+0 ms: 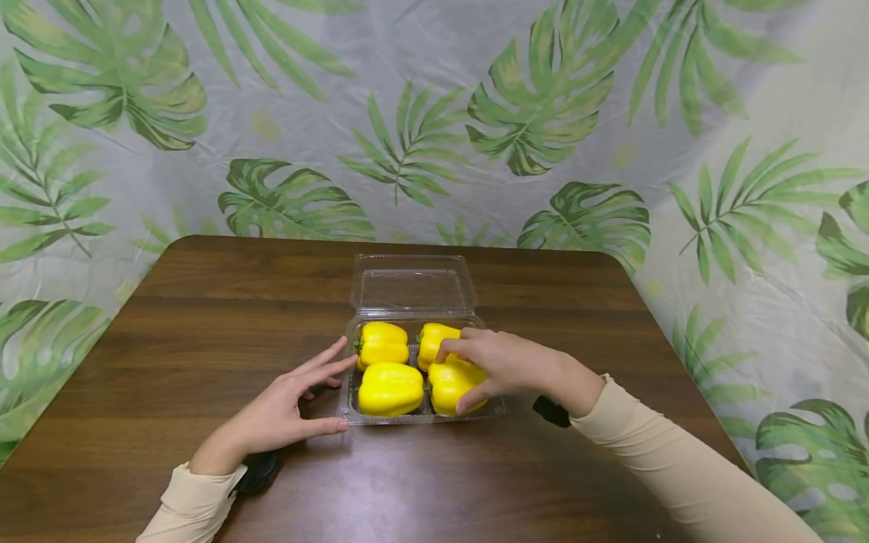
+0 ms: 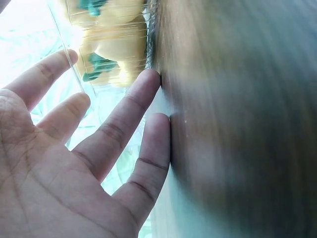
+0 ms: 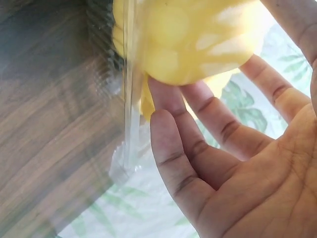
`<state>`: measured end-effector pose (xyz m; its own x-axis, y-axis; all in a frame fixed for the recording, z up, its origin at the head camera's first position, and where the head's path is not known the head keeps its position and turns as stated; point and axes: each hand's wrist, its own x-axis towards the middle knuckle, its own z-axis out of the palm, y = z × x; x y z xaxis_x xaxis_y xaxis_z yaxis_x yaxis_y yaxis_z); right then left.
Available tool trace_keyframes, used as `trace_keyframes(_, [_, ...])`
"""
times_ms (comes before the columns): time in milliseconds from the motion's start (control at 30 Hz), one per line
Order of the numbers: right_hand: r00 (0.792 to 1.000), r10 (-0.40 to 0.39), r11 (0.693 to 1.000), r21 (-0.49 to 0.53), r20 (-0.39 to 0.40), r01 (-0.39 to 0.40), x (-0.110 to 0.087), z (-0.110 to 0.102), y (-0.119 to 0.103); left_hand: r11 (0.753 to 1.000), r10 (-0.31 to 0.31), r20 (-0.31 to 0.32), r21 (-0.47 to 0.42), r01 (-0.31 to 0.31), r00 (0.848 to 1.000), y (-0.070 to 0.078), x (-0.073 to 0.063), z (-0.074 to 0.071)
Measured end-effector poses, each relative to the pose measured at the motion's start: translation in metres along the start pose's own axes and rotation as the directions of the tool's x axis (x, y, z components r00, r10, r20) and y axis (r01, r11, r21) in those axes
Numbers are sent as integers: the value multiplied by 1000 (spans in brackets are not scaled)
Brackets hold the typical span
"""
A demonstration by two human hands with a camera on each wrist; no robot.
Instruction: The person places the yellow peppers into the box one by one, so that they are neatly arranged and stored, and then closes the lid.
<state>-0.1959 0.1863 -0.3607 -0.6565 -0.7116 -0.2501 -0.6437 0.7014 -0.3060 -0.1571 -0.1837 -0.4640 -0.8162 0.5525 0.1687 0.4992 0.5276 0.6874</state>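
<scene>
A clear plastic clamshell box [image 1: 421, 419] lies with its lid [image 1: 414, 290] folded back, holding several yellow bell peppers in two rows. My right hand [image 1: 512, 366] reaches over the box's right side and grips the near-right bell pepper [image 1: 444, 390], thumb at its near side and fingers over its far side. In the right wrist view, fingertips meet the underside of this pepper [image 3: 193, 44], beside the box wall. My left hand [image 1: 271, 411] spreads its fingers along the box's left edge. The near-left bell pepper [image 1: 390, 390] and the far-left one [image 1: 383, 345] are closest to it.
The far-right bell pepper [image 1: 434, 339] is partly behind my right hand. The box stands mid-way on a brown wooden table [image 1: 258, 302] with rounded far corners. Behind the table hangs a leaf-patterned cloth [image 1: 421, 105]. A dark wrist device [image 1: 258, 473] sits at my left cuff.
</scene>
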Motion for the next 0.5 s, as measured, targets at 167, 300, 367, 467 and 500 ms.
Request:
trace_keyframes(167, [1000,18,1000,-11,11,-17,2,3,-4,1000,6,3,-6,-6,1000,0,1,0])
trace_keyframes(300, [1000,20,1000,-17,1,-20,1,4,-4,1000,5,2,-3,-5,1000,0,0,0])
trace_keyframes(367, [1000,13,1000,-22,-6,-13,1,4,-3,1000,2,1,1,-2,1000,-1,0,0])
trace_keyframes(467, [1000,8,1000,-18,-15,-8,-1,3,-2,1000,1,0,1,-1,1000,-1,0,0])
trace_keyframes(500, [1000,6,1000,-13,-16,-7,-1,3,-1,1000,2,0,-1,-2,1000,-1,0,0])
